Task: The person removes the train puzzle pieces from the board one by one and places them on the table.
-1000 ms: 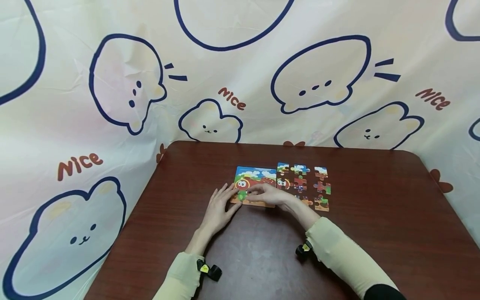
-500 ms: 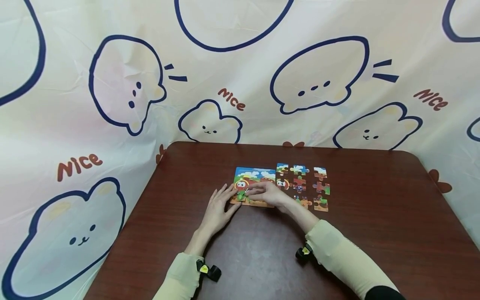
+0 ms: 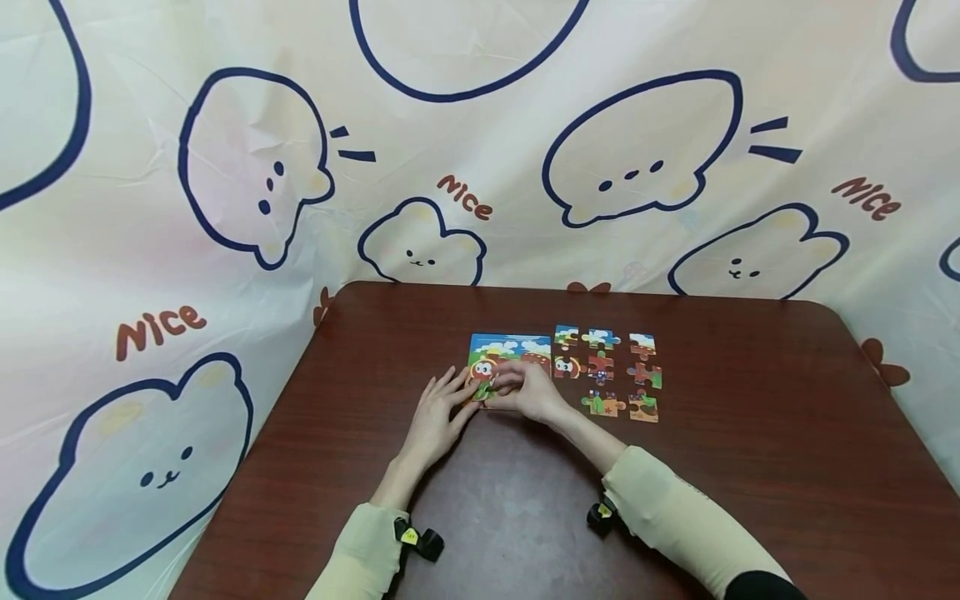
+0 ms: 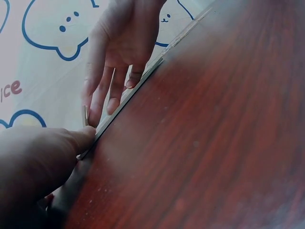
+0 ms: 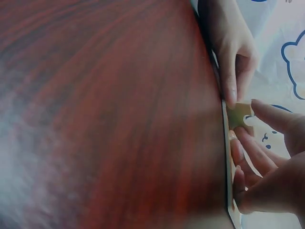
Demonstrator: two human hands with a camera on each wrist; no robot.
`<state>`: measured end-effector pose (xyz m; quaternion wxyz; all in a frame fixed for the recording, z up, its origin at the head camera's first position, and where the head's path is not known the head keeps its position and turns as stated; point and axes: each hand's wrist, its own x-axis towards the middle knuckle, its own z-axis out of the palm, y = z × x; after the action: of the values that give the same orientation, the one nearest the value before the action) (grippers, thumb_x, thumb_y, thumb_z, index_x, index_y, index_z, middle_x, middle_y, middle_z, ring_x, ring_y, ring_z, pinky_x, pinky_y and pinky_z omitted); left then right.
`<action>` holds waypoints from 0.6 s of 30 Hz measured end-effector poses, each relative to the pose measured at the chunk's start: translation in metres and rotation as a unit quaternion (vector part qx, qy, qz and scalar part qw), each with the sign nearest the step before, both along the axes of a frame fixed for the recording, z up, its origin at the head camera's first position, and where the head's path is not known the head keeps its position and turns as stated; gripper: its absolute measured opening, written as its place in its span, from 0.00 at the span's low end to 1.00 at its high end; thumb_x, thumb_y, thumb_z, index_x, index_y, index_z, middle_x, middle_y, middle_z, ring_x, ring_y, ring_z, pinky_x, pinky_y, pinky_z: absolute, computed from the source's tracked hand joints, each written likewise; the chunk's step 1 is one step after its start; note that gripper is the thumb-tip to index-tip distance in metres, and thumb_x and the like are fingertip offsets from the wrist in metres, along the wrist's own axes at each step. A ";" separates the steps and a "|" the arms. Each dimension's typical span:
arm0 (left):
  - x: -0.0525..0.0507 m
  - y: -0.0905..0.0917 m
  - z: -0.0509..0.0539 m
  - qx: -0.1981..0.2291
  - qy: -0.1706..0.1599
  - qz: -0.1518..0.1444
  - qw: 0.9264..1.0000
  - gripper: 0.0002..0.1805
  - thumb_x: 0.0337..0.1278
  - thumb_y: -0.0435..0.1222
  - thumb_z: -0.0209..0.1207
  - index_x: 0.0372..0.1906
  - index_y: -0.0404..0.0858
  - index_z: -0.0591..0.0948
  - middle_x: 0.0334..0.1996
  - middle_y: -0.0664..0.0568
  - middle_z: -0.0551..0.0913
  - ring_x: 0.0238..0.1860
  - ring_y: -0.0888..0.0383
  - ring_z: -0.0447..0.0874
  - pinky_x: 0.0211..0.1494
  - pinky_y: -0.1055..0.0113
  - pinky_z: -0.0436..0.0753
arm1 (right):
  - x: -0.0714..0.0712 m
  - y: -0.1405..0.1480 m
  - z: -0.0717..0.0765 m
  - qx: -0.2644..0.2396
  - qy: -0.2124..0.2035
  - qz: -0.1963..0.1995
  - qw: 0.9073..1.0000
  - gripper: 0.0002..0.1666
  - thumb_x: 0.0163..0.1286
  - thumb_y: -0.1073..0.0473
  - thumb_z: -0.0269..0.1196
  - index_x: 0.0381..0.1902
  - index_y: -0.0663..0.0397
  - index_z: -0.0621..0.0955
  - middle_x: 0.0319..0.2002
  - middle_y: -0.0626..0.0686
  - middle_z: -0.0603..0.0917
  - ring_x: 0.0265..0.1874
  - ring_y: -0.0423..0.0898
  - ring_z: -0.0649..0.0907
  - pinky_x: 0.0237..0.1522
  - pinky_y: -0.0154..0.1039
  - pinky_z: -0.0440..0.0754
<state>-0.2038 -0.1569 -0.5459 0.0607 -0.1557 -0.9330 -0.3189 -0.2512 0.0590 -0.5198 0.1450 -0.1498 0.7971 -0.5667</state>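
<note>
A picture puzzle board with blue sky and a red cartoon figure lies on the table in the head view. My left hand rests at its left edge, fingers extended, thumb at the near corner. Over the board's lower part, my right hand pinches a puzzle piece between thumb and fingers. That piece stands tilted up from the board, close to the left thumb, in the right wrist view. Its thin edge shows in the left wrist view. My right hand covers much of the board's lower right.
Several loose puzzle pieces lie in spaced rows right of the board. The brown wooden table extends to both sides and toward me. A pale cloth with cartoon outlines hangs behind it.
My right hand has turned and drawn slightly nearer, and the pinched piece now tilts up. A loose piece in the lower row shows more fully. The left hand stays in place.
</note>
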 end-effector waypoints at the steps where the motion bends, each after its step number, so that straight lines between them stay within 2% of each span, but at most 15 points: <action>1: 0.000 0.000 0.000 0.001 0.001 0.000 1.000 0.24 0.77 0.42 0.67 0.72 0.41 0.85 0.80 0.41 0.76 0.86 0.38 0.66 0.89 0.35 0.59 | 0.000 0.000 0.000 0.000 0.006 -0.002 1.000 0.29 0.65 0.67 0.80 0.62 0.69 0.85 0.48 0.65 0.95 0.43 0.50 0.93 0.50 0.40 0.91; 5: -0.001 -0.001 -0.001 0.020 0.003 0.007 1.000 0.21 0.73 0.41 0.70 0.65 0.40 0.90 0.78 0.42 0.78 0.84 0.39 0.69 0.89 0.36 0.61 | 0.003 0.000 -0.001 0.006 0.017 -0.006 1.000 0.25 0.65 0.65 0.81 0.59 0.67 0.88 0.46 0.64 0.95 0.45 0.52 0.94 0.51 0.42 0.92; 9: -0.001 -0.002 -0.001 0.042 0.009 0.017 0.999 0.19 0.67 0.40 0.74 0.59 0.38 0.92 0.75 0.41 0.81 0.83 0.39 0.73 0.89 0.37 0.63 | 0.005 0.000 -0.003 0.006 0.023 -0.007 1.000 0.27 0.65 0.63 0.81 0.59 0.67 0.88 0.47 0.64 0.95 0.48 0.56 0.94 0.55 0.48 0.92; 18: -0.002 -0.001 -0.001 0.052 0.004 0.021 0.998 0.18 0.63 0.39 0.76 0.56 0.38 0.94 0.74 0.41 0.82 0.82 0.39 0.73 0.88 0.37 0.63 | 0.010 -0.003 -0.007 0.010 0.030 -0.041 0.999 0.28 0.66 0.61 0.81 0.61 0.66 0.88 0.52 0.65 0.94 0.56 0.59 0.93 0.59 0.51 0.91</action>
<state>-0.2053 -0.1576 -0.5470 0.0792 -0.1339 -0.9178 -0.3654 -0.2414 0.0556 -0.5268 0.0997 -0.1326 0.8121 -0.5594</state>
